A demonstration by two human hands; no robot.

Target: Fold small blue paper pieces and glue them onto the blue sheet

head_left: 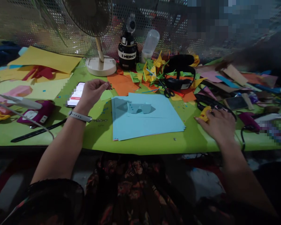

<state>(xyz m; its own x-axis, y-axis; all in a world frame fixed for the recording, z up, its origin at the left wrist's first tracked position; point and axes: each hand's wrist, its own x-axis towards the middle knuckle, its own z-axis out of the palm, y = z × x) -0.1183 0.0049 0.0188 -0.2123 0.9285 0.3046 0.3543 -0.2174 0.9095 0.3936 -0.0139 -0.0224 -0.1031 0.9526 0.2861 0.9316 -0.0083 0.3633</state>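
My left hand [91,92] hovers over the green table [140,143] beside a lit phone [76,94], fingers curled loosely and pinched, with nothing visible in them. My right hand [217,124] rests flat on the table at the right, its fingers touching a small yellow folded paper piece [204,114]. Between the hands lies a stack of light blue paper sheets [147,120] with a small folded blue paper shape [139,107] on top.
A desk fan [100,64], a black bottle [127,54] and a clear bottle [150,43] stand at the back. Coloured paper scraps, origami pieces, scissors [167,91], a black headset [180,73] and a second phone [236,102] crowd the right. Yellow sheets [44,59] and a purple case [37,114] lie left.
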